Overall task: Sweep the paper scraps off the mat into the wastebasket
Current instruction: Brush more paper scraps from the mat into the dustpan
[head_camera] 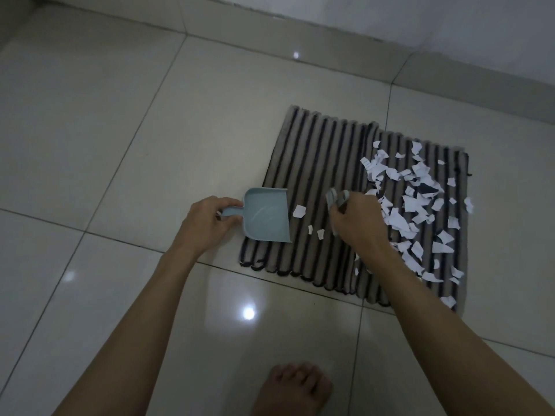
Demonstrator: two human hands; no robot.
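— Bare toes of one foot [295, 385] on the glossy pale tiled floor [105, 145] sit closest to the lens. What are the hands doing above them?

— Left hand [207, 223] curls its fingers around the short handle of a small light-blue plastic dustpan [267, 216], whose open lip rests on the near-left part of the mat, facing right. Right hand [357, 220] grips a small blue-grey hand brush [336, 202]; the brush is blurred, its head poking out to the left of the knuckles, just above the mat.

— And the paper?

— Three small white paper bits [299, 211] lie on the mat between the dustpan's lip and the brush. Beyond the right hand, a dense scatter of torn white paper scraps [414, 205] covers the right half of the grey-and-black striped fabric mat [324, 151], a few dark pieces mixed in.

— Where does the mat lie?

— Flat on the tiles, right of centre, its far edge near the grey wall [360, 13]. Its left half holds only the dustpan and those three bits. Light spots glint on the tiles.
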